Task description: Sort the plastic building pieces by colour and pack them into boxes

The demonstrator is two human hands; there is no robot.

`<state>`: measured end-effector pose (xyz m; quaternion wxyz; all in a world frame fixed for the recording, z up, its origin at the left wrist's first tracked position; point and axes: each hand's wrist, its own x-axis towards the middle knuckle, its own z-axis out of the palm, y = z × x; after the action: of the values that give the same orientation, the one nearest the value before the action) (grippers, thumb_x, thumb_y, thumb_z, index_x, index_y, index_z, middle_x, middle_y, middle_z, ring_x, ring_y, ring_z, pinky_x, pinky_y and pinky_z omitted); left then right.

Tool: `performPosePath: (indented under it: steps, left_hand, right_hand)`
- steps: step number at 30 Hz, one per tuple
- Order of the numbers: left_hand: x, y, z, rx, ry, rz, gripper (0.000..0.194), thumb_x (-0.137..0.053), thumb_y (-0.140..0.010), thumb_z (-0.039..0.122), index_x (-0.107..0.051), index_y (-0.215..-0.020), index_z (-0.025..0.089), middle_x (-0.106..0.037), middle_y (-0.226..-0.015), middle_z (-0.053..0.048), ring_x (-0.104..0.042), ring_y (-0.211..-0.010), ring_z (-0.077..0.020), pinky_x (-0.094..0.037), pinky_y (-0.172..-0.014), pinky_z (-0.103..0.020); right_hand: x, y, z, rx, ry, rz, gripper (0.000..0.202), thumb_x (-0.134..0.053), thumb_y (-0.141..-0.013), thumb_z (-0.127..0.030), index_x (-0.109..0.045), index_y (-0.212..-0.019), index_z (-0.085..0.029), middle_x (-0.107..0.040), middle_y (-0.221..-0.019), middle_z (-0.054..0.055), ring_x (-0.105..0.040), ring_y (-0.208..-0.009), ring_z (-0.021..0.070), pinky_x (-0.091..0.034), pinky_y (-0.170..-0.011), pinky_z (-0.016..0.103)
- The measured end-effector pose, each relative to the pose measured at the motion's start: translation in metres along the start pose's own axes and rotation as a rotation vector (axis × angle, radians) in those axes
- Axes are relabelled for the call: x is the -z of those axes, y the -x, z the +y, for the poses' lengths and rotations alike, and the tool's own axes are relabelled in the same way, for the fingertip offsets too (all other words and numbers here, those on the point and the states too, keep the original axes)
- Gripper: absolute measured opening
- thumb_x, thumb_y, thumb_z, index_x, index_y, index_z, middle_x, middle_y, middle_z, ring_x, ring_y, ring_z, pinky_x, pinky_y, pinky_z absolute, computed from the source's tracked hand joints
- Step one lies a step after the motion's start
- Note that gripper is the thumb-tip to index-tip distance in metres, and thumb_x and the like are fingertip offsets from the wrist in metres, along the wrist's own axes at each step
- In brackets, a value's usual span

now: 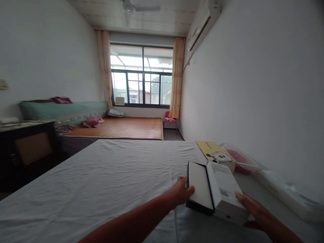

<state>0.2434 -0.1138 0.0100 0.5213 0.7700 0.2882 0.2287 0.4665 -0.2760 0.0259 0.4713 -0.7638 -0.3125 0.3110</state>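
Observation:
A flat box with a dark rim and pale inside (198,182) lies on the white sheet (101,182) at the right. My left hand (181,191) grips its left edge, thumb on top. A white box lid with a printed label (226,189) leans tilted against the flat box's right side. My right hand (254,209) rests on the lid's near right corner, fingers laid flat on it.
A yellow cartoon-printed box (214,152) and a clear container with a pink thing inside (240,160) lie past the boxes by the right wall. A long white case (286,195) lies along the wall. A dark desk (27,141) stands left; a bed (121,127) lies under the window.

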Motion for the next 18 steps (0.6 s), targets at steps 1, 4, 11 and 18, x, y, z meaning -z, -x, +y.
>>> performPosePath:
  steps: [1, 4, 11, 18]
  left_hand:
    - [0.018, 0.013, -0.002, 0.006, -0.042, 0.054, 0.046, -0.050, -0.078, 0.036, -0.055, -0.120, 0.019, -0.051, -0.115, -0.010, -0.052, -0.097, -0.0236, -0.041, -0.090, -0.035]
    - [0.078, 0.060, -0.008, 0.032, -0.134, 0.218, 0.047, -0.050, -0.078, 0.035, -0.056, -0.121, 0.018, -0.052, -0.112, -0.009, -0.053, -0.096, -0.0223, -0.042, -0.090, -0.033]
    - [0.227, 0.193, -0.045, 0.149, -0.199, 0.615, 0.056, -0.050, -0.074, 0.036, -0.054, -0.125, 0.012, -0.053, -0.117, -0.012, -0.055, -0.099, -0.0234, -0.043, -0.089, -0.032]
    - [0.334, 0.307, -0.080, 0.257, -0.238, 0.872, 0.057, -0.056, -0.066, 0.046, -0.064, -0.112, 0.013, -0.065, -0.109, -0.009, -0.054, -0.106, -0.0287, -0.042, -0.091, -0.035]
  right_hand:
    - [-0.017, -0.001, -0.009, 0.021, 0.000, -0.048, 0.077, -0.049, -0.064, -0.072, -0.056, -0.118, -0.018, -0.043, -0.138, 0.013, -0.045, -0.120, 0.0369, -0.058, -0.065, 0.036]
    - [-0.079, 0.002, -0.037, 0.099, -0.017, -0.206, 0.075, -0.053, -0.062, -0.071, -0.059, -0.116, -0.019, -0.049, -0.132, 0.015, -0.044, -0.120, 0.0380, -0.058, -0.068, 0.039]
    - [-0.255, 0.048, -0.112, 0.314, -0.147, -0.754, 0.069, -0.055, -0.064, -0.071, -0.056, -0.115, -0.025, -0.049, -0.129, 0.010, -0.041, -0.121, 0.0325, -0.055, -0.073, 0.037]
    - [-0.406, 0.104, -0.161, 0.209, -0.144, -1.064, 0.062, -0.051, -0.072, -0.067, -0.050, -0.114, -0.022, -0.046, -0.126, 0.012, -0.046, -0.112, 0.0311, -0.056, -0.068, 0.041]
